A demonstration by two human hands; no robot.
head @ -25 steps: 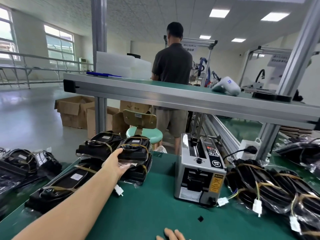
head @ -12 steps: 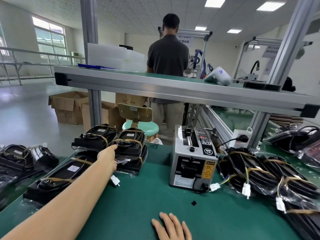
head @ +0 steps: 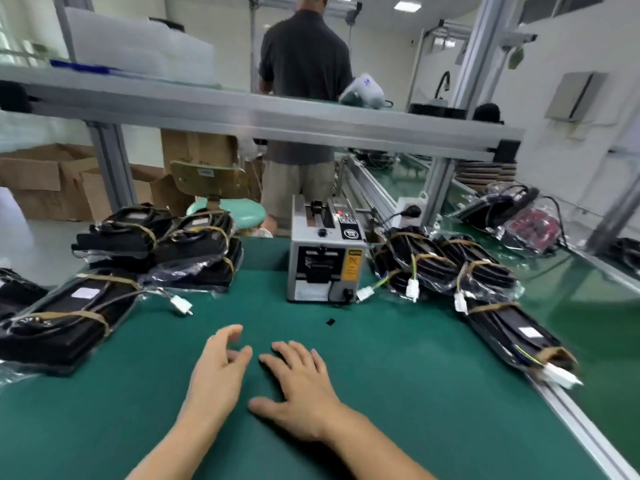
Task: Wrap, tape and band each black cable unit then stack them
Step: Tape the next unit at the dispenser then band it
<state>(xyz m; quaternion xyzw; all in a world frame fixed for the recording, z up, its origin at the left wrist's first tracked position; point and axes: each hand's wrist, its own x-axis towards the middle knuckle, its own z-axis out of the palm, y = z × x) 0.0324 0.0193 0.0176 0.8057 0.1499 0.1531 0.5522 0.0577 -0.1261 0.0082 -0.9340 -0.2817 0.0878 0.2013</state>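
Observation:
A stack of banded black cable units [head: 180, 247] in clear wrap sits at the far left of the green mat [head: 398, 393]. One long banded unit [head: 65, 317] lies in front of it, its white plug [head: 181, 304] trailing right. More wrapped units [head: 446, 268] lie to the right of the grey tape dispenser [head: 325, 258]. My left hand [head: 220, 372] hovers over the mat near me, fingers relaxed, holding nothing. Beside it my right hand [head: 298, 386] lies flat on the mat, fingers spread.
An aluminium shelf rail [head: 263, 121] crosses overhead at the back. A person [head: 304, 98] stands behind it, facing away, next to a green stool [head: 228, 206]. Cardboard boxes [head: 48, 181] sit on the floor at left. A small black scrap [head: 330, 322] lies on the mat.
My left hand has let go of the stacked units and pulled back to the near middle of the mat. My right hand has slid further forward into view. The camera has tilted down.

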